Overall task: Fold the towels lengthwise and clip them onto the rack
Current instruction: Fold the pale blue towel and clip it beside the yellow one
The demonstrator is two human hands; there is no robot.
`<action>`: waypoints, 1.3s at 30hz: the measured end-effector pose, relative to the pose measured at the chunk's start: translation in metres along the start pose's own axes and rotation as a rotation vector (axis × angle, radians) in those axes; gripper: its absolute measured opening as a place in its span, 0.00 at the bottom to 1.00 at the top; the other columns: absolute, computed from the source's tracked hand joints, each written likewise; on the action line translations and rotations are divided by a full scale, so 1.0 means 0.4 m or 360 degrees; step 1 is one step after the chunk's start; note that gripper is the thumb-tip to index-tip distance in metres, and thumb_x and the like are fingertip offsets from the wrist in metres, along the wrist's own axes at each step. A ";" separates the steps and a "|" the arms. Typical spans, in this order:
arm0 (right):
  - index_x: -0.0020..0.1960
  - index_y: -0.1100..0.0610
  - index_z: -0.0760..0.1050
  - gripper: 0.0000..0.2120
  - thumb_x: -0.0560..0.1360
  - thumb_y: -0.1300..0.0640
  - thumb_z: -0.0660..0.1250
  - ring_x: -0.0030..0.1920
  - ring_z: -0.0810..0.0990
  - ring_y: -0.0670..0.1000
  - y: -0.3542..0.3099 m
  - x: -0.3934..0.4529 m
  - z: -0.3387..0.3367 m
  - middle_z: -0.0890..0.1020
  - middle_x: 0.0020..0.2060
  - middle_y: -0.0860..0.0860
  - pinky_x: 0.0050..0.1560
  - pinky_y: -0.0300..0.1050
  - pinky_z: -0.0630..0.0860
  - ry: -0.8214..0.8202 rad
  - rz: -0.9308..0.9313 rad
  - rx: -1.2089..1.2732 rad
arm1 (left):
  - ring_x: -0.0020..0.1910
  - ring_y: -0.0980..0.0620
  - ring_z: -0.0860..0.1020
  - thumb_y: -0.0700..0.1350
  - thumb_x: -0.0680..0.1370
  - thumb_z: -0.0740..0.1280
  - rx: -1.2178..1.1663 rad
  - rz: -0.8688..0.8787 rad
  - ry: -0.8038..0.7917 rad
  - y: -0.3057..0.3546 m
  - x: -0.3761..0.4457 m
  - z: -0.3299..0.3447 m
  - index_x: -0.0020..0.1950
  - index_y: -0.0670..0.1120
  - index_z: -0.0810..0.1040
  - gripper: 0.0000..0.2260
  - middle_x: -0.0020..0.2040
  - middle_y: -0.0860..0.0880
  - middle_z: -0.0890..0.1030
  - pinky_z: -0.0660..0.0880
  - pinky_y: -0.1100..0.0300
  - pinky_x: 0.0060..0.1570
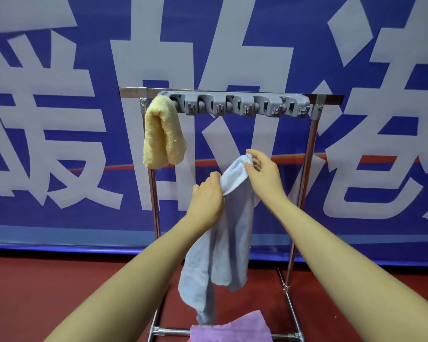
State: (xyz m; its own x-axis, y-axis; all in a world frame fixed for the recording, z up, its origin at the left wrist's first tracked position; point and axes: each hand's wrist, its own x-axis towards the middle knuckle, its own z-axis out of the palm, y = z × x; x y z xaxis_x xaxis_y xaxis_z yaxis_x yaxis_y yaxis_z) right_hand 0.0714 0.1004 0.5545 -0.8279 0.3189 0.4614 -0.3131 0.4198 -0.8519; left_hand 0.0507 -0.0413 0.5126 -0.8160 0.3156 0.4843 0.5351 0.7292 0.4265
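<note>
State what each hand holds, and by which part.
Both grip the light blue towel: left hand around its bunched upper part, right hand pinching the top end.

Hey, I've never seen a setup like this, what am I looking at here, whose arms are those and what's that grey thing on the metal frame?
This one picture comes from a camera worn on a person's head, looking down at their own bare arms. The left hand and right hand both grip a light blue towel, which hangs between them. Behind stands a metal rack; the grey clip strip on its top bar holds towels. A yellow towel already hangs at its left end. A purple towel lies low by the rack's base.
</note>
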 end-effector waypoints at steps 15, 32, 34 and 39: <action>0.41 0.53 0.76 0.07 0.72 0.51 0.70 0.38 0.76 0.49 0.092 -0.098 0.041 0.80 0.34 0.48 0.45 0.50 0.76 -0.0479 0.0050 -0.0371 | 0.41 0.44 0.73 0.42 0.81 0.52 0.0219 -0.0081 0.0183 0.047 0.063 -0.102 0.51 0.39 0.71 0.10 0.47 0.42 0.79 0.61 0.56 0.44; 0.46 0.51 0.75 0.12 0.81 0.56 0.53 0.53 0.68 0.51 0.051 -0.079 0.026 0.79 0.43 0.45 0.54 0.44 0.67 -0.0076 0.0054 -0.0360 | 0.41 0.45 0.74 0.37 0.76 0.58 -0.0284 -0.0559 0.0103 -0.069 0.012 -0.103 0.55 0.42 0.68 0.09 0.42 0.46 0.75 0.73 0.51 0.39; 0.48 0.52 0.74 0.13 0.82 0.56 0.52 0.49 0.66 0.47 0.037 -0.073 0.022 0.79 0.45 0.45 0.53 0.44 0.63 -0.0024 -0.0006 -0.0436 | 0.34 0.48 0.72 0.33 0.74 0.55 -0.0565 -0.0521 0.0107 -0.061 0.004 -0.100 0.55 0.45 0.64 0.12 0.35 0.47 0.71 0.70 0.55 0.31; 0.50 0.54 0.75 0.12 0.81 0.59 0.53 0.47 0.70 0.39 0.031 -0.052 0.029 0.77 0.46 0.48 0.54 0.45 0.61 -0.0093 -0.0248 -0.0577 | 0.37 0.52 0.71 0.31 0.73 0.52 -0.0660 -0.0337 -0.0088 -0.018 0.004 -0.089 0.41 0.43 0.76 0.14 0.34 0.53 0.74 0.68 0.61 0.35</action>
State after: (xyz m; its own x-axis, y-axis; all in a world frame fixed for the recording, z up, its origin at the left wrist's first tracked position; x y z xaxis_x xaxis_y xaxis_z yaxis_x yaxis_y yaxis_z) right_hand 0.0792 0.0890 0.5313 -0.8118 0.1831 0.5544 -0.2612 0.7354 -0.6253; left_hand 0.0534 -0.0675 0.5374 -0.9211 0.2261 0.3169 0.3884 0.4806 0.7862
